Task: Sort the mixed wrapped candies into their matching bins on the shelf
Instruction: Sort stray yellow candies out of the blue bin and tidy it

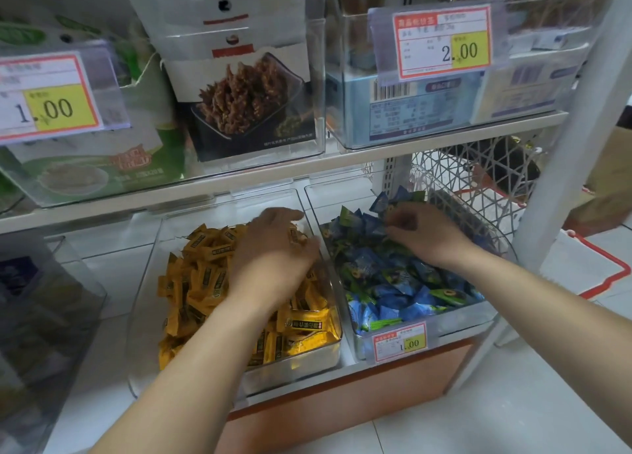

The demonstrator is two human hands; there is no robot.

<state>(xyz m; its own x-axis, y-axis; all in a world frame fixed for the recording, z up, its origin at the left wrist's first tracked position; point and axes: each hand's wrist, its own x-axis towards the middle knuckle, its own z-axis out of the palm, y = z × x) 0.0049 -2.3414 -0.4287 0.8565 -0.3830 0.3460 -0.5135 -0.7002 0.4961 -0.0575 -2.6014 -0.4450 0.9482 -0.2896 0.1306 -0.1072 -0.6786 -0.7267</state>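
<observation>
Two clear bins stand side by side on the lowest shelf. The left bin (147, 316) holds yellow wrapped candies (195, 282). The right bin (455, 327) holds blue and green wrapped candies (393, 282). My left hand (273, 258) lies palm down over the yellow pile, fingers curled around a yellow candy (297, 237) near the wall between the bins. My right hand (424, 234) reaches into the back of the right bin, its fingertips pinching a blue candy (384, 202) at the top of the heap.
A price tag (400, 342) hangs on the right bin's front. Above, a shelf carries clear boxes with snack packs (246, 101) and price labels (444, 43). A white wire basket (478, 186) stands behind the right bin. A white post (564, 166) frames the shelf's right side.
</observation>
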